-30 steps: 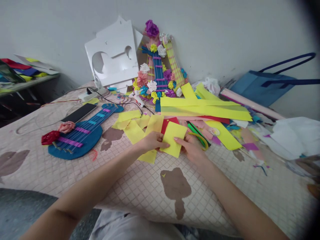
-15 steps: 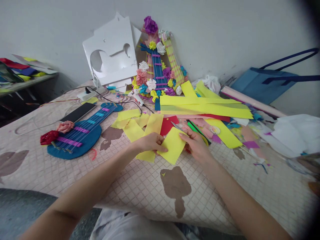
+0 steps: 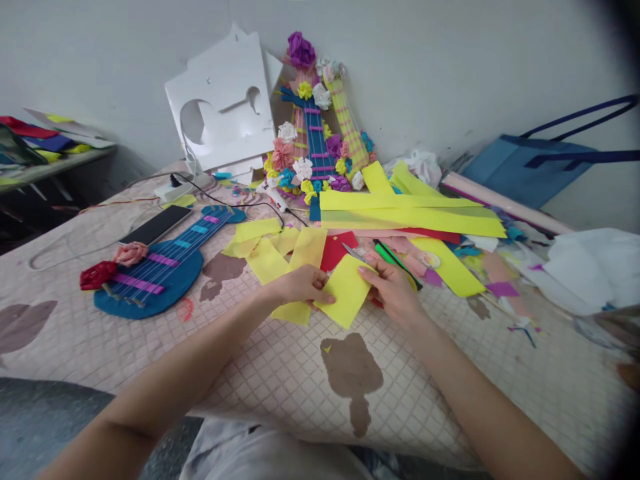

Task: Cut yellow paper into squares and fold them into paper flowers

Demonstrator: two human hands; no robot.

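Clearly, in the head view, both hands were busy with one yellow sheet (image 3: 345, 293) of paper, which stood tilted between them over the middle of the desk (image 3: 270, 373). The left hand (image 3: 306, 285) pinched its left edge, and the right hand (image 3: 394, 290) gripped its right edge, with the thumb upon the face of the paper. Beyond the upper edge of the sheet appeared a grey blade (image 3: 351, 252), but whether the right hand touched it, I could not tell. A red paper (image 3: 336, 249) lay just behind the sheet, and a green tool (image 3: 390, 255) lay near the right hand. Several yellow pieces (image 3: 267, 259) were spread close to the left hand, partly overlapping. Farther to the left rested a blue paper guitar (image 3: 177, 270) with two paper flowers, while long yellow strips (image 3: 410, 219) lay behind the hands, toward the right side
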